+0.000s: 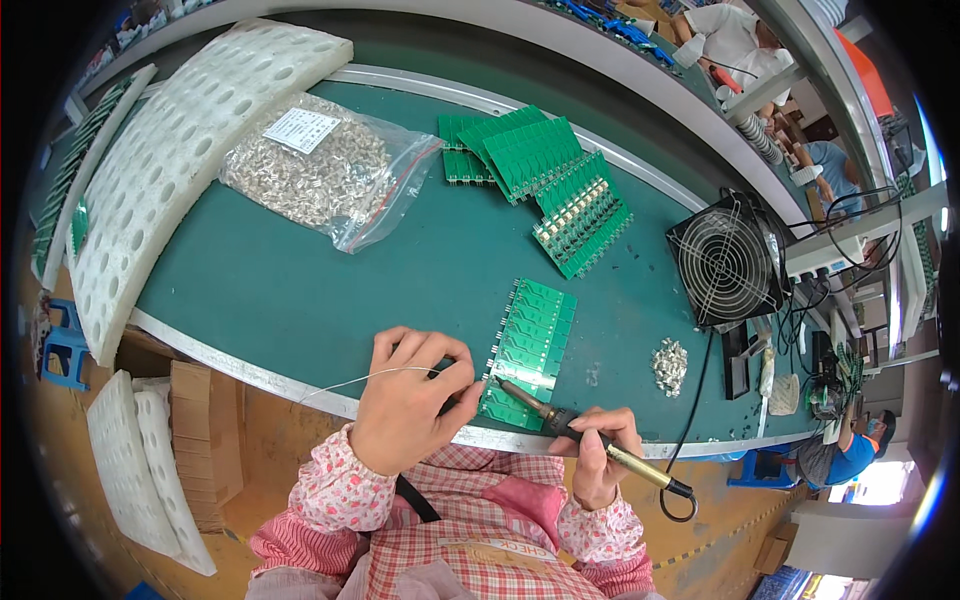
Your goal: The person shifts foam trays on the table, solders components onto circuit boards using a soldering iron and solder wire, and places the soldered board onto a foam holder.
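Note:
A green circuit board panel [532, 325] lies at the table's front edge, with a row of small metal pins along its left side. My right hand [605, 448] grips a soldering iron [640, 466] like a pen, and the iron's tip meets the panel's lower left edge. Beside that edge, my left hand [412, 405] is closed with its fingertips close to the tip. Thin solder wire [345, 382] runs across its fingers from the left. A dark thing partly shows under those fingers; its kind is hidden.
Several green panels [525, 150] are stacked at the back, one carrying white parts. A clear bag of small metal parts [310, 165] lies left of them, beside a white foam tray [190, 150]. Small metal parts [669, 367] form a pile on the right, near a black fan [728, 258] and cables.

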`<state>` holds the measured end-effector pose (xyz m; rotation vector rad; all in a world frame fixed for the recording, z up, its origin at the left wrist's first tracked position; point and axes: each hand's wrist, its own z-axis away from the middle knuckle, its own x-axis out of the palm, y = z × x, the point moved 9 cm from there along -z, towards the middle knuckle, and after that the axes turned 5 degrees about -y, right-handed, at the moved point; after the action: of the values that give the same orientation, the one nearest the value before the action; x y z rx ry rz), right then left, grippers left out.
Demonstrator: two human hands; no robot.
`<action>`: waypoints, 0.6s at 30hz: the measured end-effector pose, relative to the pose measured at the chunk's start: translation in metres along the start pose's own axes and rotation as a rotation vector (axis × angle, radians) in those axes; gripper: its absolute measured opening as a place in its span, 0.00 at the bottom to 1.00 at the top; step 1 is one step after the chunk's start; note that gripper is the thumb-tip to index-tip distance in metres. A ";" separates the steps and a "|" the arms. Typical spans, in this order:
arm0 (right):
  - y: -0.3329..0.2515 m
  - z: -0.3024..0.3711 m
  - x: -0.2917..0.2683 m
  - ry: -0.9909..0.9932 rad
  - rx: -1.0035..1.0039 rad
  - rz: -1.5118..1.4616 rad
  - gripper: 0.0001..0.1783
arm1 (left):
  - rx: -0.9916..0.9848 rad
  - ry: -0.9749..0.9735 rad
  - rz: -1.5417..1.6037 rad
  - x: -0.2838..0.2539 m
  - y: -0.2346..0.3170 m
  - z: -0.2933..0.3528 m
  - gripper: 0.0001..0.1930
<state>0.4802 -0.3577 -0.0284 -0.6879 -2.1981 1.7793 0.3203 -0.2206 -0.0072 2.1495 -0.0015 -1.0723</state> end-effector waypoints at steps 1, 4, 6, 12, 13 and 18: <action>0.000 0.000 0.001 0.004 0.009 0.004 0.04 | 0.004 0.004 -0.002 0.000 0.000 0.001 0.08; 0.001 0.000 0.001 0.001 0.006 0.017 0.05 | -0.008 0.002 0.016 0.000 -0.004 0.003 0.08; -0.001 0.000 0.002 -0.009 -0.001 0.026 0.06 | -0.019 0.001 0.055 -0.001 -0.006 0.006 0.08; 0.002 0.007 -0.009 0.112 -0.065 -0.047 0.07 | 0.000 -0.003 0.090 -0.004 -0.006 0.008 0.08; 0.001 0.006 -0.010 0.109 -0.067 -0.047 0.07 | -0.001 0.001 0.089 -0.004 -0.007 0.008 0.08; -0.005 0.007 -0.005 0.034 -0.148 -0.055 0.08 | 0.060 -0.018 0.084 -0.003 -0.001 0.009 0.08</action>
<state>0.4806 -0.3666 -0.0246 -0.6755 -2.3200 1.5790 0.3123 -0.2241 -0.0095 2.1732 -0.1320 -1.0551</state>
